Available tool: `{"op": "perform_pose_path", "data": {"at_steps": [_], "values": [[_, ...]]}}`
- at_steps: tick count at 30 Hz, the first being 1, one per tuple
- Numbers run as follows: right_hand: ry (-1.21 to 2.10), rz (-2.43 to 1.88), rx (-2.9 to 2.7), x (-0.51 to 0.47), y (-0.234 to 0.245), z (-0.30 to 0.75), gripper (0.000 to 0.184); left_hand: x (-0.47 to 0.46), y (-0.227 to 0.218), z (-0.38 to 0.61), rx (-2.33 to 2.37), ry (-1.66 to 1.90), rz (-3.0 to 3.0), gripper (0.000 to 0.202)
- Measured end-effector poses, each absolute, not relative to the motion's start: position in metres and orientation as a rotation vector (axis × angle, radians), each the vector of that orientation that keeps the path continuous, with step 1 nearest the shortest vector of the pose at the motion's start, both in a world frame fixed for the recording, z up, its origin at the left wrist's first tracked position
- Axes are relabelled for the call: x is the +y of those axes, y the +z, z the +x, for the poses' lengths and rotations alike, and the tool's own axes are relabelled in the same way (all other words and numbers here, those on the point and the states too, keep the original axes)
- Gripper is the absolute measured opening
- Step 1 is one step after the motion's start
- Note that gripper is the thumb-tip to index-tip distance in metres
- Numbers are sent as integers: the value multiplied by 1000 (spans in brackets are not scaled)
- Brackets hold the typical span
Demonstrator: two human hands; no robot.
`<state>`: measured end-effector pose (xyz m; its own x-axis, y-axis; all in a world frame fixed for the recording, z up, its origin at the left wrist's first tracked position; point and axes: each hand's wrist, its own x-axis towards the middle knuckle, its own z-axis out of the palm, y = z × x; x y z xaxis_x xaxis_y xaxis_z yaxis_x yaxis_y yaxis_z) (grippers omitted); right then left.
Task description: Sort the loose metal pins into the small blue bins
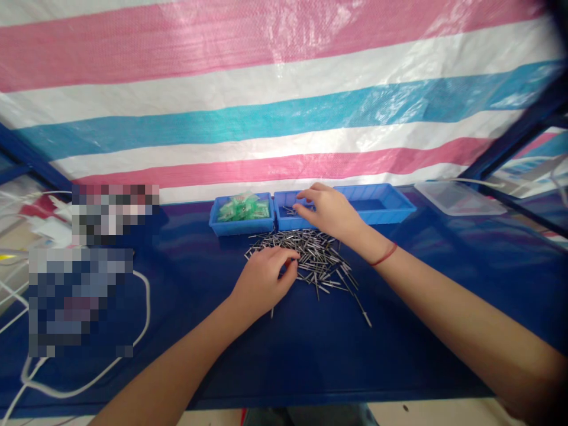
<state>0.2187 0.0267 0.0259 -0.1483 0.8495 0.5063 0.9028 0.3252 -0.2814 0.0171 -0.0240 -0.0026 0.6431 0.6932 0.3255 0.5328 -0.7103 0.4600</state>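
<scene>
A loose pile of blind rivets [317, 254], thin metal pins with wider heads, lies on the dark blue table. My left hand [266, 278] is at the pile's near left edge, thumb and forefinger curled together in a pinch. Whatever may be between those fingertips is too small to make out. Over the middle blue bin [288, 223] hovers my right hand [332, 216], its thumb and fingers apart and nothing visible between them. A few rivets [290, 210] lie inside that bin, partly hidden by the hand.
Left of the middle bin, a blue bin [242, 227] holds green-and-clear small packets [244, 208]. Another blue bin [377, 204] stands at right, beside a translucent plastic lid [459, 198]. White cables [148, 302] loop over the table's left side. A striped sheet [266, 130] hangs behind.
</scene>
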Motion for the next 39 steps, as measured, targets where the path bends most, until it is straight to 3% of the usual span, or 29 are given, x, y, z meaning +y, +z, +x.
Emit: {"op": "perform_pose_path", "data": {"at_steps": [11, 23, 32, 39], "values": [[237, -1429, -1912, -42, 16, 229, 20, -27, 1, 19, 878, 352, 2867, 22], [342, -1365, -1953, -48, 4, 228, 18, -29, 6, 20, 910, 202, 2842, 17], [341, -1346, -2001, -52, 4, 226, 19, -33, 0, 24, 948, 360, 2814, 26], [340, -1329, -2018, -53, 6, 223, 17, -33, -4, 27, 1043, 378, 2804, 22]]}}
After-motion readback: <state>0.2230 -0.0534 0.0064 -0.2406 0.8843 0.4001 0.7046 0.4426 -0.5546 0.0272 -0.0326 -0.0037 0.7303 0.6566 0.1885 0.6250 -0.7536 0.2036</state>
